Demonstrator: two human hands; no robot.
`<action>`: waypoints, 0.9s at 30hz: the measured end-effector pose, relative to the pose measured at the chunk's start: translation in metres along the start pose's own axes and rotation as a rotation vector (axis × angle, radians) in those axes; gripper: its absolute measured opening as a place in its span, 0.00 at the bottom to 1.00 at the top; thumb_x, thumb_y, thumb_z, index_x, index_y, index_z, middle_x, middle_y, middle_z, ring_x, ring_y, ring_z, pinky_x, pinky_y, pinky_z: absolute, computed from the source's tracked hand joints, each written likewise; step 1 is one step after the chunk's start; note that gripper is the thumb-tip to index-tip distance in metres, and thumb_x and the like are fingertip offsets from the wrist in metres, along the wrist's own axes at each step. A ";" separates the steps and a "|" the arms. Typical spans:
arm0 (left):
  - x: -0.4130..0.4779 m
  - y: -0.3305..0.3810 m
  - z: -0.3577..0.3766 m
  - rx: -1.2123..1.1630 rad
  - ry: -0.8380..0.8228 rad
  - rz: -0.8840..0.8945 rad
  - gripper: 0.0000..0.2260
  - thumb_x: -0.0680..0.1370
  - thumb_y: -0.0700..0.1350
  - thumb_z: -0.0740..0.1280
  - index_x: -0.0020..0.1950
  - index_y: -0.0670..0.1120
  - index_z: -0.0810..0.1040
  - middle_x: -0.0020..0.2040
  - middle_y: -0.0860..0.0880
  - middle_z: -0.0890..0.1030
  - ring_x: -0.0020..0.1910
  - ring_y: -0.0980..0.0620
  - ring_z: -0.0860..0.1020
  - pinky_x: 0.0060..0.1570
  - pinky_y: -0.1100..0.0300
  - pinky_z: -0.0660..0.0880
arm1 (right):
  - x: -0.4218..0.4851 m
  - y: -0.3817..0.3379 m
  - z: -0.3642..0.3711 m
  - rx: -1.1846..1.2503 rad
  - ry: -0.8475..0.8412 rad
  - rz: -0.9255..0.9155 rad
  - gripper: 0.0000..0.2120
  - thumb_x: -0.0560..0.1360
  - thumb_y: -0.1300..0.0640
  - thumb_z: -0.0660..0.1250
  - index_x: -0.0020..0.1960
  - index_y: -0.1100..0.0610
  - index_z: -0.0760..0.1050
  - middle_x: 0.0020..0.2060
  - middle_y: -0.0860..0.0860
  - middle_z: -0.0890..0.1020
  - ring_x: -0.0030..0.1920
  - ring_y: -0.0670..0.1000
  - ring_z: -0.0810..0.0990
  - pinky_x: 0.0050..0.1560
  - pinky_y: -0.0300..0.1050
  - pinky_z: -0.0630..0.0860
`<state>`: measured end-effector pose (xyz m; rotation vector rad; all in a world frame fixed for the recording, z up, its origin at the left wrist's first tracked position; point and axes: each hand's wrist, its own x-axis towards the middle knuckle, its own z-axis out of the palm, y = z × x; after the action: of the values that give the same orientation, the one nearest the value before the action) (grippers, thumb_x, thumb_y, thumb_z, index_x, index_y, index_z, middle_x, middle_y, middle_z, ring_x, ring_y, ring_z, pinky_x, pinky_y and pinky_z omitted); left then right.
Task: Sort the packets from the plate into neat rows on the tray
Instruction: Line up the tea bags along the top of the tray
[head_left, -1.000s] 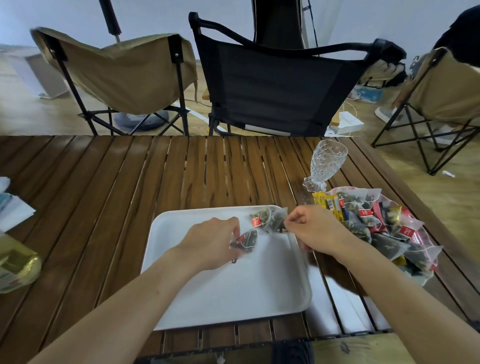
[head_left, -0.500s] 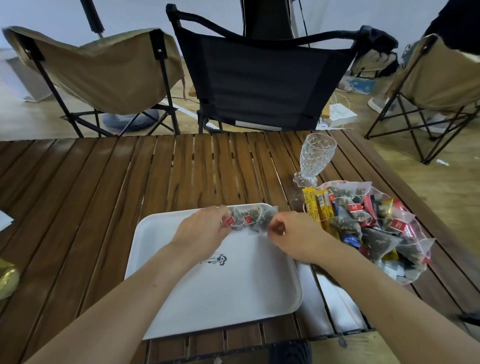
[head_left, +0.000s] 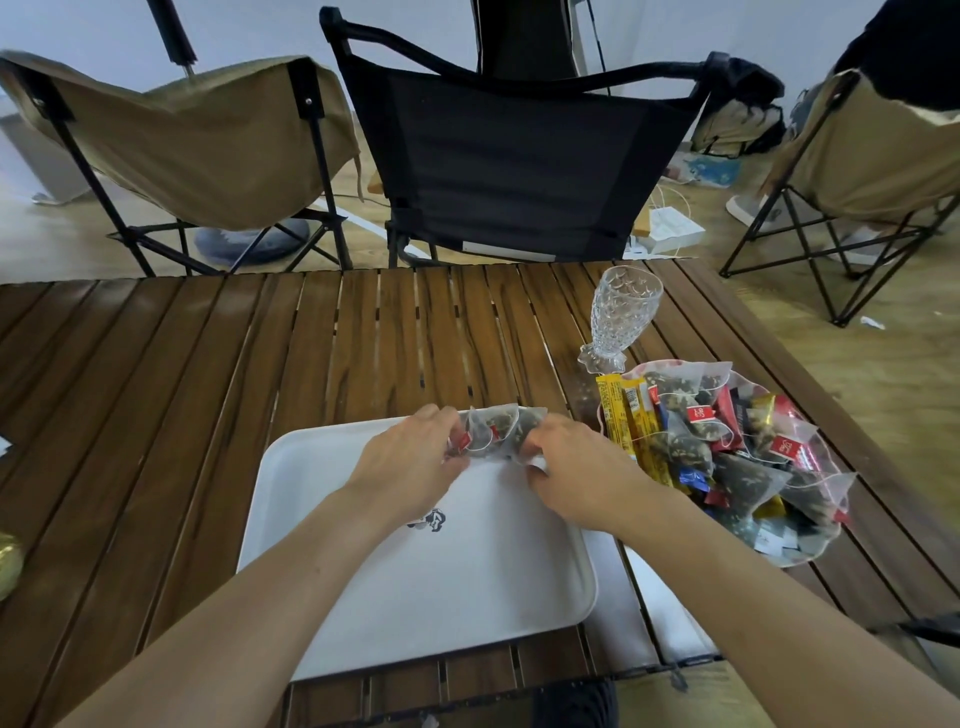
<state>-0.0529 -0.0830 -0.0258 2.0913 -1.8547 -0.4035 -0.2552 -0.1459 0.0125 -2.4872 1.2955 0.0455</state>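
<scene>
Head view: clear packets (head_left: 496, 428) with red tags sit at the far edge of the white tray (head_left: 447, 582), the left hand (head_left: 410, 462) and right hand (head_left: 576, 467) both pinching them from either side; just right, the plate (head_left: 810, 545) brims with more beside a glass (head_left: 621, 317) on the wooden table (head_left: 208, 389)

A second ago the left hand (head_left: 410, 460) held one clear see-through tea packet with a red tag (head_left: 491, 428) lower down, over the middle of the flat white plastic tray (head_left: 415, 587). Now both hands have moved up to the tray's far edge, and the right hand (head_left: 576, 467) is closer.
</scene>
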 end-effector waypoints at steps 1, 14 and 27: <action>-0.001 -0.001 -0.001 -0.014 -0.003 -0.001 0.08 0.81 0.53 0.69 0.57 0.53 0.75 0.52 0.55 0.76 0.51 0.49 0.78 0.46 0.51 0.76 | 0.000 0.001 -0.001 -0.003 0.006 -0.002 0.11 0.81 0.53 0.65 0.61 0.51 0.81 0.61 0.50 0.78 0.55 0.54 0.81 0.57 0.52 0.81; -0.006 -0.009 -0.007 -0.081 -0.022 -0.021 0.11 0.80 0.54 0.72 0.59 0.56 0.74 0.50 0.57 0.76 0.49 0.54 0.76 0.44 0.56 0.71 | -0.005 0.003 -0.015 0.010 0.006 -0.019 0.10 0.82 0.50 0.66 0.58 0.49 0.83 0.57 0.47 0.81 0.54 0.49 0.80 0.57 0.49 0.81; -0.027 -0.034 -0.029 -0.100 -0.039 -0.062 0.12 0.80 0.55 0.73 0.60 0.58 0.74 0.52 0.59 0.78 0.46 0.60 0.76 0.52 0.52 0.79 | -0.023 0.062 -0.079 -0.188 0.468 0.439 0.23 0.80 0.51 0.68 0.73 0.52 0.71 0.69 0.60 0.73 0.70 0.64 0.69 0.65 0.60 0.72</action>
<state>-0.0134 -0.0511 -0.0133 2.0917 -1.7568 -0.5447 -0.3280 -0.1846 0.0743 -2.3929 2.1007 -0.3449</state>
